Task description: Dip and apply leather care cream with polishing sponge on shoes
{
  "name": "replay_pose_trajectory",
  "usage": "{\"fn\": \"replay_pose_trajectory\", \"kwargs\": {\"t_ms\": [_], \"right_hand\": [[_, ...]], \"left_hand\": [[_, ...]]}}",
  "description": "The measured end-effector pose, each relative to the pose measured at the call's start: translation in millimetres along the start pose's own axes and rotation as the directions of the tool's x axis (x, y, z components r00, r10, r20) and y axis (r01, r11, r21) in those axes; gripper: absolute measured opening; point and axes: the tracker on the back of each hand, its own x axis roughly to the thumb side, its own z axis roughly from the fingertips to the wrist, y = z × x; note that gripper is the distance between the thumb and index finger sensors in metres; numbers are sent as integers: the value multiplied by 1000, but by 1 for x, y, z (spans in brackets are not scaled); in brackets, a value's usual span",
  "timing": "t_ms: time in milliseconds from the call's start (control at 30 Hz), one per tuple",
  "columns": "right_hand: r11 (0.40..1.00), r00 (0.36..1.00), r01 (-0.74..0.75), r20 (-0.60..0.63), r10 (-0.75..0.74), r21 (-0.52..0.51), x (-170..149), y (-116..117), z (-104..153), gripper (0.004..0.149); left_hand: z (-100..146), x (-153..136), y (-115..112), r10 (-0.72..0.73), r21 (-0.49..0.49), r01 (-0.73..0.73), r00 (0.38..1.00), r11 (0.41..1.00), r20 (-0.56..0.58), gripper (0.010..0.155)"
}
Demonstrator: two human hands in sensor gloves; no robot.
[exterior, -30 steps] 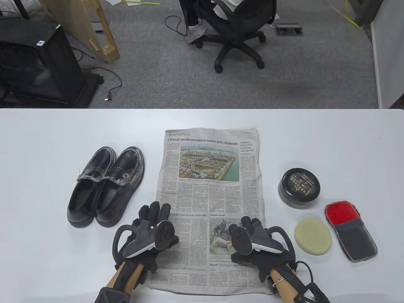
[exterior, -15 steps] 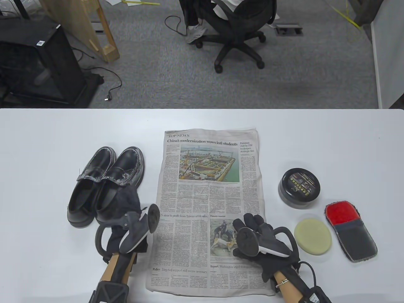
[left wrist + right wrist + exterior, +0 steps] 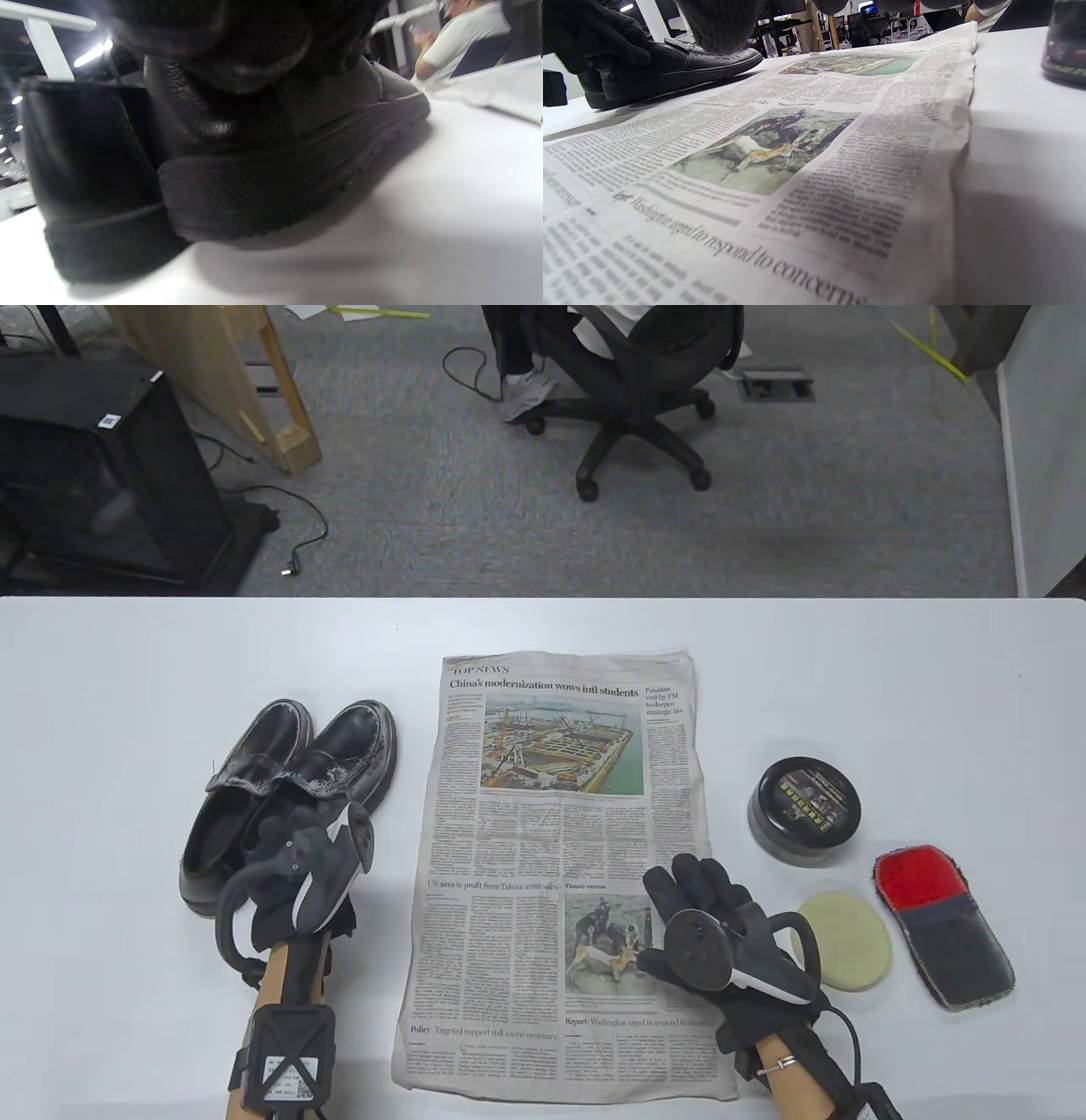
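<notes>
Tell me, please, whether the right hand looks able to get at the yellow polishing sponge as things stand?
Probably yes: the right hand lies open on the newspaper, and the sponge sits uncovered just beside it.

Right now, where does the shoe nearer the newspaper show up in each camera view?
Table view: left of centre, right shoe of the pair, the left hand at its heel.
Left wrist view: fills the centre, heel and sole close to the lens.
Right wrist view: top left, toe pointing right.
Shared landmark: the newspaper, beside that shoe in all three views.
</notes>
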Motion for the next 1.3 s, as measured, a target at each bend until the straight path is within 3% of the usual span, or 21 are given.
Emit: {"fn": "replay_pose_trajectory", "kwargs": {"t_ms": [167, 200, 333, 567, 833, 933, 1033, 1167, 1300], "right_hand": [[1000, 1000, -5, -15, 4, -19, -3, -4, 2, 86], [1000, 1000, -3, -17, 3, -22, -4, -4, 2, 86], [1000, 1000, 1, -25, -2, -26, -6, -5, 3, 86], [999, 997, 31, -70, -34, -44, -21, -8, 6, 85], [1000, 997, 9, -82, -10, -13, -21, -2, 2, 85], [1000, 996, 4, -88, -6, -15, -22, -2, 2, 84], [999, 993, 21, -115, -25, -37, -28, -5, 4, 82], [992, 976, -3, -215, -24, -123, -49, -19, 14, 74], [976, 888, -72, -458, -30, -204, -96, -32, 34, 72]], "left_hand": [[22, -5, 29, 37, 256, -67, 992, 964, 121, 35], [25, -4, 34, 64, 271, -105, 986, 957, 155, 36], [38, 19, 49, 201, 256, -304, 910, 917, 362, 36], [49, 81, 35, 146, 188, -324, 775, 927, 615, 36], [56, 112, 10, 64, 177, -245, 736, 953, 674, 36], [60, 112, 13, -11, 220, -188, 735, 957, 678, 36], [61, 109, 19, 16, 181, -194, 725, 964, 688, 40], [63, 102, 29, -1, 237, -213, 741, 948, 672, 62], [67, 96, 44, 50, 306, -325, 756, 895, 653, 70]]}}
